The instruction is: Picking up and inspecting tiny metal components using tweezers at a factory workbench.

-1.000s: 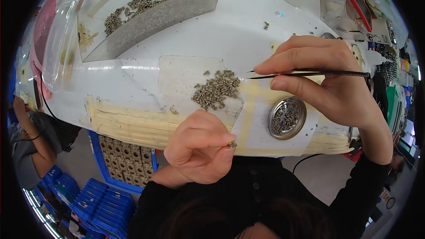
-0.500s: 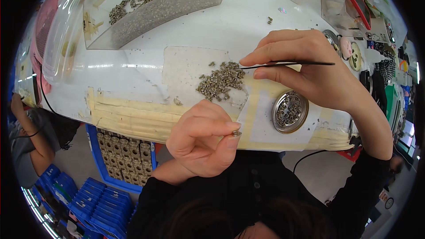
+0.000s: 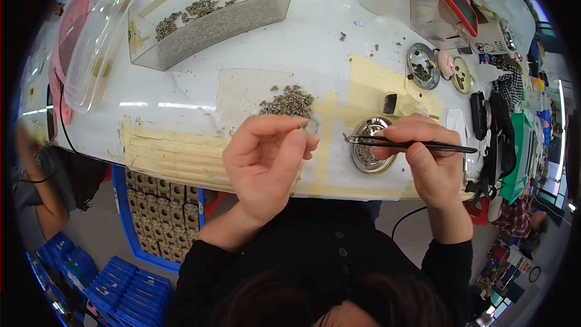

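My left hand (image 3: 263, 160) pinches a small metal part (image 3: 302, 126) between thumb and forefinger, just in front of the pile of small metal parts (image 3: 289, 102) on the table. In my right hand (image 3: 434, 166) are black tweezers (image 3: 451, 146), held nearly level and pointing left. Their tips reach over the left side of a round metal dish (image 3: 370, 172) with many tiny parts inside. A small piece (image 3: 347, 137) shows at the tweezer tips; whether they grip it is hard to make out.
A transparent bin (image 3: 212, 33) of small parts stands at the far left, beside a plastic lid (image 3: 100, 54). Right of the dish are a small black block (image 3: 390, 103) and a second round dish (image 3: 423, 54). A blue crate (image 3: 124, 212) of metal blocks sits below the table edge.
My right hand and tweezers have moved from the pile to the round dish. My left hand has risen slightly, away from the table edge, still pinching its part. The whole view has shifted a little.
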`<state>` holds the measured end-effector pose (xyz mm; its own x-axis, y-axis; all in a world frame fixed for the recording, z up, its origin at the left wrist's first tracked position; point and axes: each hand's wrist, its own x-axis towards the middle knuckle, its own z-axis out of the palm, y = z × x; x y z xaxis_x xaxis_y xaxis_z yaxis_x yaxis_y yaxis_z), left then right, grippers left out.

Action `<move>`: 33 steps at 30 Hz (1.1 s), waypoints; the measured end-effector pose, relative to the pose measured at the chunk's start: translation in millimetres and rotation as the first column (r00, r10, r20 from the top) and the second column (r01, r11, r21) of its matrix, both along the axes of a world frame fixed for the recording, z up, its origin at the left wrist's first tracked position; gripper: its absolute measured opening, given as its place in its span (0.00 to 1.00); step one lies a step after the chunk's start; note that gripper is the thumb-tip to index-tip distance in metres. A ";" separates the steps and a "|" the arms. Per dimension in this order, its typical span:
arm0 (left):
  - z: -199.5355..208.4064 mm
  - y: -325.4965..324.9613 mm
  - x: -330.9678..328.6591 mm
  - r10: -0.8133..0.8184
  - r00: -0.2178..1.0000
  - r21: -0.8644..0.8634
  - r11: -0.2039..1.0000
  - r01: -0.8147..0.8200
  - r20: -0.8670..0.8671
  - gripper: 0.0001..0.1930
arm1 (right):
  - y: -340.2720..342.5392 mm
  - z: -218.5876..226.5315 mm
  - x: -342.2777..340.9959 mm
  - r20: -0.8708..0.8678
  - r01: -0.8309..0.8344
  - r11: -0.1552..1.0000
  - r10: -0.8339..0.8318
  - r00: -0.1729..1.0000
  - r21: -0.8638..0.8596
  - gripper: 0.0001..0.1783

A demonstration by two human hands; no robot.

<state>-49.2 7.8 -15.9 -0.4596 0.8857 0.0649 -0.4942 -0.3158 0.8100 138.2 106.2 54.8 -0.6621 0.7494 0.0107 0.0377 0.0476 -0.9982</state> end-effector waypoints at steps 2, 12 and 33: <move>2.1 7.4 2.0 -0.104 0.994 -0.016 0.994 0.105 0.033 0.07 | -16.6 -14.4 6.2 -0.130 0.089 0.962 -0.125 0.984 -0.257 0.17; 21.4 1.5 17.8 -0.184 0.983 -0.057 0.982 0.182 -0.024 0.06 | -36.8 -35.1 12.8 -0.327 0.019 0.901 -0.177 0.928 -0.433 0.20; 28.3 1.3 31.5 -0.104 0.983 -0.048 0.994 0.098 -0.151 0.07 | -49.4 -26.7 -9.4 -0.158 0.308 0.650 -0.280 0.947 0.695 0.16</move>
<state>-17.7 9.1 12.4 -0.3555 0.9303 0.0908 -0.3914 -0.2363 0.8894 128.9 56.7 28.1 -0.3969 0.6649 0.6327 0.1419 0.7255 -0.6734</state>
